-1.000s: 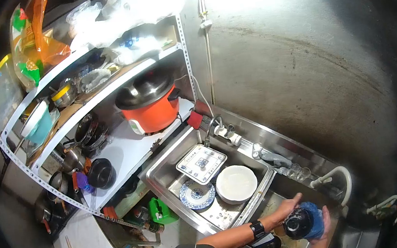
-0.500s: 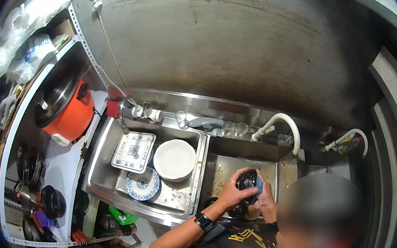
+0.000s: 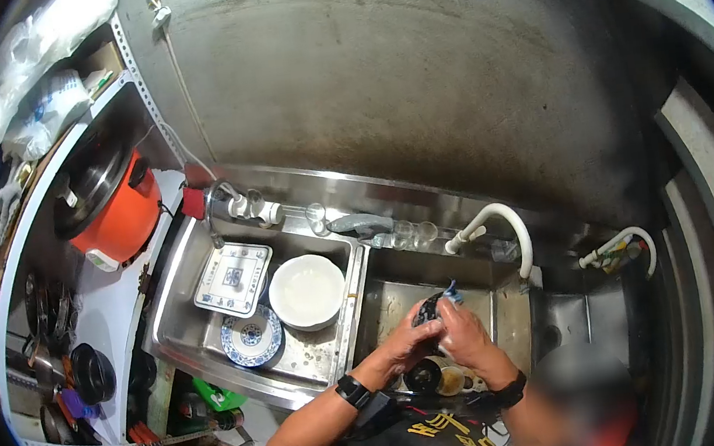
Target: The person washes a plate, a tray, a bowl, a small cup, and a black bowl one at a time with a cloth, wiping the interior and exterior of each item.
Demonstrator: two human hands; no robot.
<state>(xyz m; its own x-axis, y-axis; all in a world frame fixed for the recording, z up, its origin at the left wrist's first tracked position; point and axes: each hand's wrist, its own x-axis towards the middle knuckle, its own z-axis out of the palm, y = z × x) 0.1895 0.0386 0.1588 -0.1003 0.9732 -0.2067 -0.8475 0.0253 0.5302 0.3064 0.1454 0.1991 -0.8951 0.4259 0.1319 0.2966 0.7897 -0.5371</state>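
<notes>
Over the middle sink basin [image 3: 383, 308], my left hand [image 3: 411, 346] is closed around a small dark bowl [image 3: 426, 312]. My right hand [image 3: 466, 334] is closed on a blue cloth [image 3: 451, 292] pressed against the bowl; only a tip of the cloth sticks out. Most of the bowl is hidden by my fingers. Below my hands, a black bowl [image 3: 422, 378] and a small vessel with yellowish liquid [image 3: 452, 380] are in the basin.
The left basin holds a square patterned plate [image 3: 234, 278], blue-and-white plates [image 3: 252, 336] and a white bowl [image 3: 308, 292]. A white curved faucet [image 3: 506, 215] arches over the middle basin. Clear glasses [image 3: 415, 234] line the back ledge. An orange rice cooker [image 3: 116, 217] stands on the left shelf.
My right hand has come round to the near side of the dark bowl, and the bowl has tilted. The blue cloth now pokes out above my fingers. The view has shifted slightly.
</notes>
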